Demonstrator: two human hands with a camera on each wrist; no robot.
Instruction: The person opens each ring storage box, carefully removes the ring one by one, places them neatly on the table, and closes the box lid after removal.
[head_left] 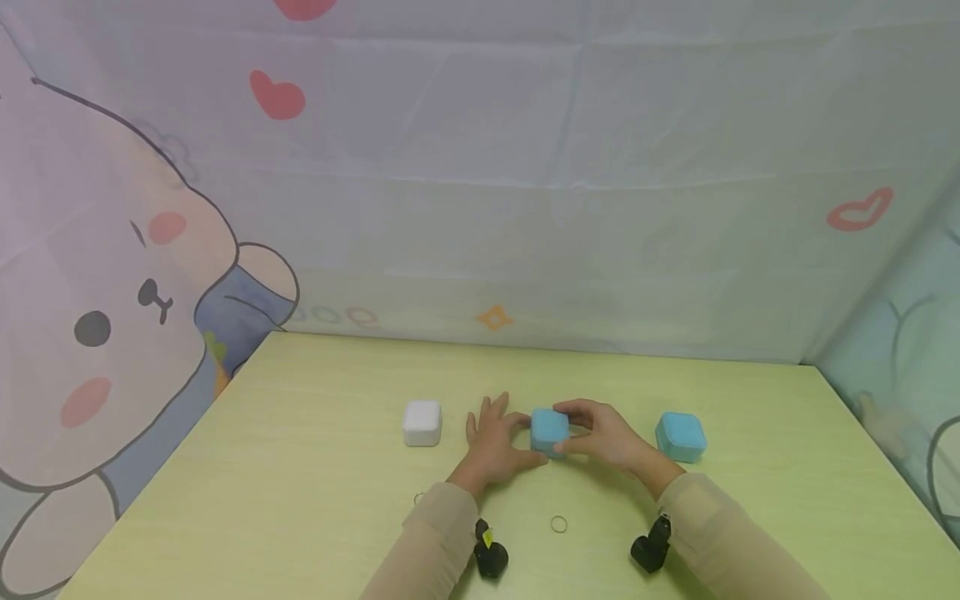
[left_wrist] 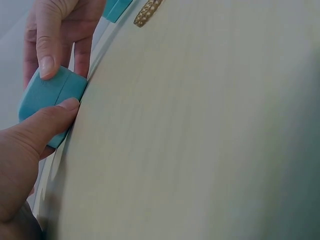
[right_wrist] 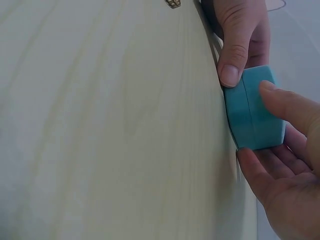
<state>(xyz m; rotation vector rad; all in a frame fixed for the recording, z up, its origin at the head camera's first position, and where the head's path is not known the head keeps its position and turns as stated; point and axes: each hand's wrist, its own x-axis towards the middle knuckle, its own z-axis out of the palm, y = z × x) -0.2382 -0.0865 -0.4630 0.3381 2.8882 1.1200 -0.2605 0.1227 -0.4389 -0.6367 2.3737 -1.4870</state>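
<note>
A small light-blue ring box [head_left: 550,429] with rounded corners sits on the table between my two hands, its lid closed along a thin seam. My left hand [head_left: 495,444] grips its left side, thumb at the near face and the other fingers partly hidden behind. From the right, my right hand [head_left: 606,435] pinches the upper part between thumb and fingers. In the right wrist view the left thumb [right_wrist: 230,75] presses below the seam of the blue box [right_wrist: 256,110], while the right thumb [right_wrist: 280,100] lies on the lid side.
A white box [head_left: 422,423] stands left of the hands, and a second blue box [head_left: 681,437] to the right. One gold-coloured ring [head_left: 558,532] lies on the table [head_left: 300,467] between the forearms; another ring [head_left: 417,499] is beside the left sleeve. A printed cloth [head_left: 480,208] hangs behind the table.
</note>
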